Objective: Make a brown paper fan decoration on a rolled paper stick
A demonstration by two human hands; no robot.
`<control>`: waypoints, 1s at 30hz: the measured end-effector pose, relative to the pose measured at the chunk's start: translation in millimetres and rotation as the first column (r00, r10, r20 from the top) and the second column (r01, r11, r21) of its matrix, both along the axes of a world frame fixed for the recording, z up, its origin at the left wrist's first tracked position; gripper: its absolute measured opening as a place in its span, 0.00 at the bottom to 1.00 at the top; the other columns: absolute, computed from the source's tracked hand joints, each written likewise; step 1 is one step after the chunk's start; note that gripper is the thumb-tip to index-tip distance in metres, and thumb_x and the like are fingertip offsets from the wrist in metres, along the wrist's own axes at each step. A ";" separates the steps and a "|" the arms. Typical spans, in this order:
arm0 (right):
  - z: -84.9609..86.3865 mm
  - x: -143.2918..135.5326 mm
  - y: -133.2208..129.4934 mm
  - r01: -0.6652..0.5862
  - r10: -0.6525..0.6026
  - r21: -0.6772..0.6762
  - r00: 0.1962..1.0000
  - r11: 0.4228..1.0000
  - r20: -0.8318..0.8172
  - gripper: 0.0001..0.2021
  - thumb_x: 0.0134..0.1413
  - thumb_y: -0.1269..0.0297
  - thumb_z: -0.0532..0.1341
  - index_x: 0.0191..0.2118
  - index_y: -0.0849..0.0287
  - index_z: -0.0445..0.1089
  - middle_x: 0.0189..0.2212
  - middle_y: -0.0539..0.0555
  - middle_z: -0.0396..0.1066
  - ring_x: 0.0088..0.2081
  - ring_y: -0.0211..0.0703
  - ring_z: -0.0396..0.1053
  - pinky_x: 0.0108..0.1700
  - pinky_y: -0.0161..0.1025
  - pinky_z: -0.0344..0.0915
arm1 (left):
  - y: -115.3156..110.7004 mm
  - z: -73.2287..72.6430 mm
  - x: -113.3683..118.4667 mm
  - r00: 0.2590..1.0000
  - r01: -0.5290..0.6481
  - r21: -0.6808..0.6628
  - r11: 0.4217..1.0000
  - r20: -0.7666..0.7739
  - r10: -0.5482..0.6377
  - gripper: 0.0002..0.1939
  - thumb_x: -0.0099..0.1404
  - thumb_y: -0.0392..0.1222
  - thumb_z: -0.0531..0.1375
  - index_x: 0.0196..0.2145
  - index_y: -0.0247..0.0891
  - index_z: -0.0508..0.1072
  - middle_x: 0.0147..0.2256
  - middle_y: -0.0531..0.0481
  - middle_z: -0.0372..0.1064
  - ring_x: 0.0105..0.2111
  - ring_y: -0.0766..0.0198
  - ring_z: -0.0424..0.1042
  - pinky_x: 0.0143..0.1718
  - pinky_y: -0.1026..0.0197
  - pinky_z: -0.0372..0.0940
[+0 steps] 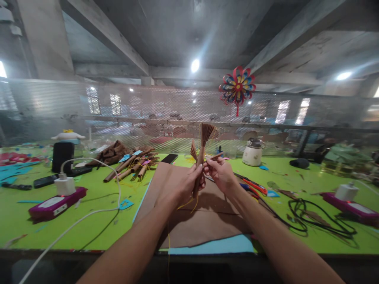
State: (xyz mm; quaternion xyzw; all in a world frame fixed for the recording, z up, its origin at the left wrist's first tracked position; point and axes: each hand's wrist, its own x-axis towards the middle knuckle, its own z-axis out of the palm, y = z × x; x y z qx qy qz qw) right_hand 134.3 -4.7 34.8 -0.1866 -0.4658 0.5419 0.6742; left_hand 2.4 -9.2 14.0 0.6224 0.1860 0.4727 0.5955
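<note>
My left hand (191, 183) is closed around the stem of a brown paper craft piece (202, 152), held upright above the table. Its top spreads into a pleated fan, and a smaller pleated fan (193, 150) juts out to the left. With fingers pinched, my right hand (220, 173) grips a folded brown strip (215, 157) on the piece's right side. Yellow string (194, 205) hangs below the stem. Beneath both hands lies a large brown paper sheet (177, 221) over light blue paper (213, 244).
Rolled brown paper pieces (133, 161) are piled at the back left. Purple power strips (56, 205) stand at both sides, with a white cable (97, 211) at left. Red-handled pliers (254, 185) and a black cable (308, 217) lie right; a white jug (252, 153) stands behind.
</note>
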 end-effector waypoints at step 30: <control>1.2 -0.7 0.8 0.029 -0.029 -0.016 0.999 0.999 -0.017 0.17 0.34 0.63 0.73 0.30 0.61 0.66 0.20 0.50 0.72 0.19 0.33 0.67 0.22 0.30 0.65 | -14.6 12.9 0.5 0.997 -0.067 -0.051 0.996 -0.037 0.065 0.18 0.62 0.56 0.58 0.36 0.37 0.62 0.22 0.58 0.58 0.19 0.71 0.58 0.22 0.66 0.52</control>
